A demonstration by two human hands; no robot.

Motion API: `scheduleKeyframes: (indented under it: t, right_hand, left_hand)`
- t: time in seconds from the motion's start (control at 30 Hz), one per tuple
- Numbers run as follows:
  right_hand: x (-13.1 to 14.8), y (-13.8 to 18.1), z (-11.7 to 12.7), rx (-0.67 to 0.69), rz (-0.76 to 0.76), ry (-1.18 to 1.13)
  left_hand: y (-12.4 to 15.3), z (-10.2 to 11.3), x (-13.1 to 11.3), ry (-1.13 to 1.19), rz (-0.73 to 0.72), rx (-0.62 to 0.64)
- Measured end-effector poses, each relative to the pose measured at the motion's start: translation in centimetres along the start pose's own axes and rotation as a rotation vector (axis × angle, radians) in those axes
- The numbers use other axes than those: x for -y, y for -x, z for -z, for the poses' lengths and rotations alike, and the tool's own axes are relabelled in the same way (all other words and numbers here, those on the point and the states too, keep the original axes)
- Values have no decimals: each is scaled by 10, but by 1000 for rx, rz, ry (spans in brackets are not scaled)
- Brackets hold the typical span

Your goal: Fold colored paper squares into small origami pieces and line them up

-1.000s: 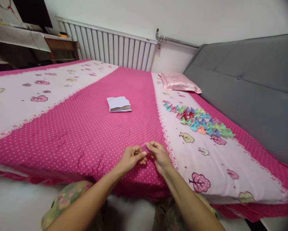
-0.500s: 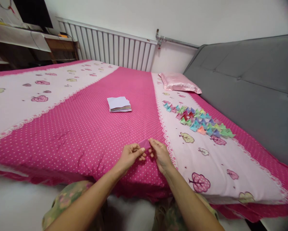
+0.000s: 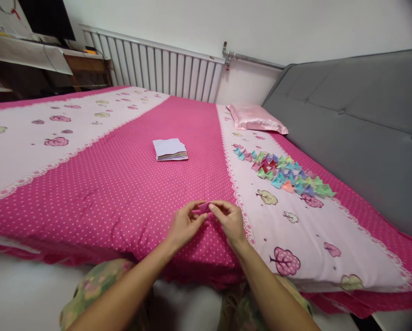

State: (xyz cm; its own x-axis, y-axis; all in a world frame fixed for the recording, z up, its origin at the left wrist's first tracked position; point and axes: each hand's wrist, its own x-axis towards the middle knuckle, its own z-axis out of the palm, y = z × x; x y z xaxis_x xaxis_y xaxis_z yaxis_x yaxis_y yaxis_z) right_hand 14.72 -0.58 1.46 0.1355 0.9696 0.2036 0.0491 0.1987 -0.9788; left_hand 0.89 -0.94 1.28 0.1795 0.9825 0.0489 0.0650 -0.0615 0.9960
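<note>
A small folded piece of magenta paper (image 3: 204, 208) is between my two hands, just above the dotted pink bedspread (image 3: 150, 193). The fingers of my left hand (image 3: 187, 223) close on its left side. My right hand (image 3: 229, 219) pinches its right edge between thumb and fingers. Parts of the paper are hidden behind the fingertips. Farther off lies a stack of square paper sheets (image 3: 170, 150), white on top. To the right, several small folded paper boats (image 3: 285, 172) in many colours stand in rows.
A shiny pink pillow (image 3: 256, 118) lies at the far right of the bed, beside the grey headboard (image 3: 357, 101). A white radiator (image 3: 154, 62) runs along the wall. At the far left, a desk (image 3: 83, 64) carries a dark monitor (image 3: 47, 19).
The folded paper has turned and looks narrower, no longer a flat panel facing me. My right thumb has come forward over it, and the fingers of both hands have shifted their hold.
</note>
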Motion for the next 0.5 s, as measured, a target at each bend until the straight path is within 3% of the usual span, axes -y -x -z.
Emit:
scheduleKeyframes:
  t: [0.23,0.5]
  right_hand:
    - [8,5,-1,16,177,271]
    - [9,10,-5,37,295,352]
  left_hand:
    - [2,1,-3,16,-49,-75]
    - [1,2,3,11,-88,-184]
